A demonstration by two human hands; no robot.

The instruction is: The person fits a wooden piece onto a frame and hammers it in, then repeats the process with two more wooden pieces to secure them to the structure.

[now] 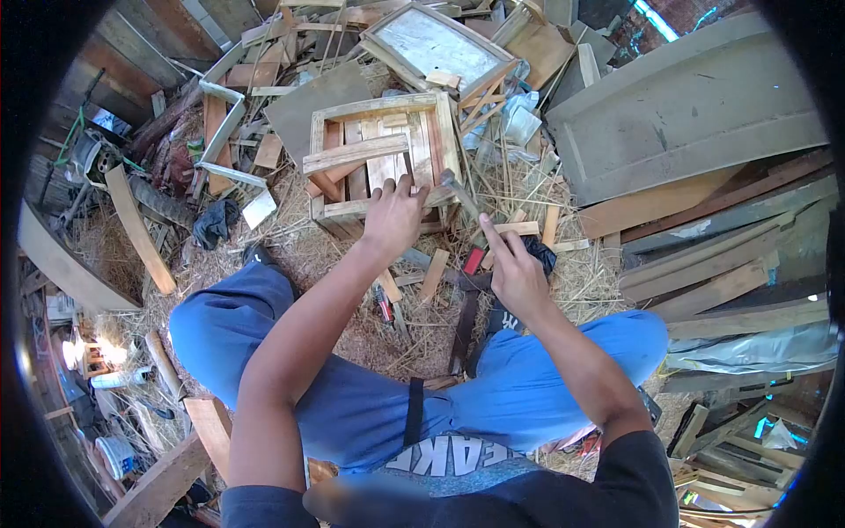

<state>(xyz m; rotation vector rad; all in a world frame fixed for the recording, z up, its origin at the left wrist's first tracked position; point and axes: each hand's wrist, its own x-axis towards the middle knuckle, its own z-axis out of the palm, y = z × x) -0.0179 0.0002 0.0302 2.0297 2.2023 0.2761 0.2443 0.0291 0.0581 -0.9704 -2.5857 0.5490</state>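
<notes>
A small wooden crate (384,154) made of nailed slats stands on the straw-covered ground in front of my knees. My left hand (393,214) rests on the crate's near rim, fingers pinching what looks like a nail held upright on the wood. My right hand (514,275) grips the handle of a hammer (459,192), whose head hovers just right of the crate's near corner. A loose slat (356,153) lies across the top of the crate.
Offcuts and slats litter the straw around my blue-trousered legs (264,334). A framed panel (436,44) lies beyond the crate. Large grey boards (687,114) and stacked planks (722,264) fill the right side. Scrap timber and junk pile up at left (132,220).
</notes>
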